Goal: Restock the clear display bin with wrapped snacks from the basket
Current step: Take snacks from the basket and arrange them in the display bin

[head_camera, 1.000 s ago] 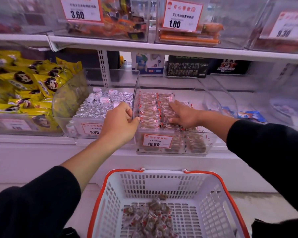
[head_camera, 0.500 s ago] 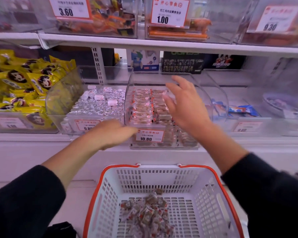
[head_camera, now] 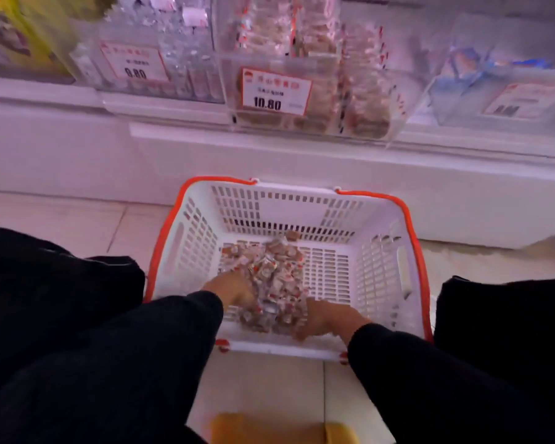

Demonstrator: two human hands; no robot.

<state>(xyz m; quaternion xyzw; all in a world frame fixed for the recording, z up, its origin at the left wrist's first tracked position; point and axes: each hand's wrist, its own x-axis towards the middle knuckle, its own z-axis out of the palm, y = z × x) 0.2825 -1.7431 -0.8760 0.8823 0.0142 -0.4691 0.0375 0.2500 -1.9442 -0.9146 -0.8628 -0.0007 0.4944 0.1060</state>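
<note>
Shelving [head_camera: 302, 161] in white runs across the top of our view, and on it we see the clear display bin [head_camera: 314, 91] with a 10.80 price tag [head_camera: 275, 92] on its front wall and rows of wrapped snacks behind it. Just beside it on the left sits a second clear bin [head_camera: 161, 59] of silvery pieces, and on the right a third bin [head_camera: 500, 88] with blue packets; both are blurred. Yellow bags [head_camera: 16, 33] fill the far left corner.

Below the shelf, on the tiled floor [head_camera: 61, 219], stands the white basket [head_camera: 382, 270] with its orange rim, directly under the display bin. We see our dark sleeves reaching down into it from the near edge. A heap of wrapped snacks [head_camera: 269, 277] lies on the basket's bottom, toward its left and near side.

Our left hand [head_camera: 233, 288] is pushed into the left edge of the heap and our right hand [head_camera: 322, 318] into its near right edge, so the pile lies between them. Both touch the snacks, but motion blur and the wrappers hide the fingers, so we cannot tell whether either hand is wide, narrow or gripping anything.

A yellow object [head_camera: 279, 427] shows at the bottom edge, too blurred to identify.
</note>
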